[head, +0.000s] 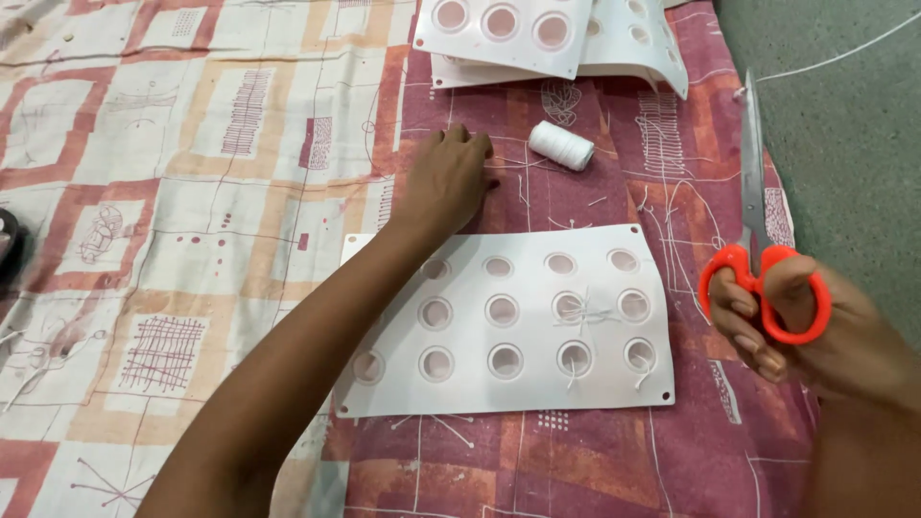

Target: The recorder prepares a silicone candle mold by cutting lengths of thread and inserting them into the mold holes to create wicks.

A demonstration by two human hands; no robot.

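A: Any packages, labels, signs or screens in the head view?
B: None seen. Only patterned cloth, white sheets with round holes, thread and scissors; nothing printed or boxed.

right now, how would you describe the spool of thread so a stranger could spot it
Start at the patterned cloth and go to its dark red right part, between the stack of white sheets at the top and the white sheet with round holes. Just right of the left hand lies the spool of thread, a small white cylinder on its side.
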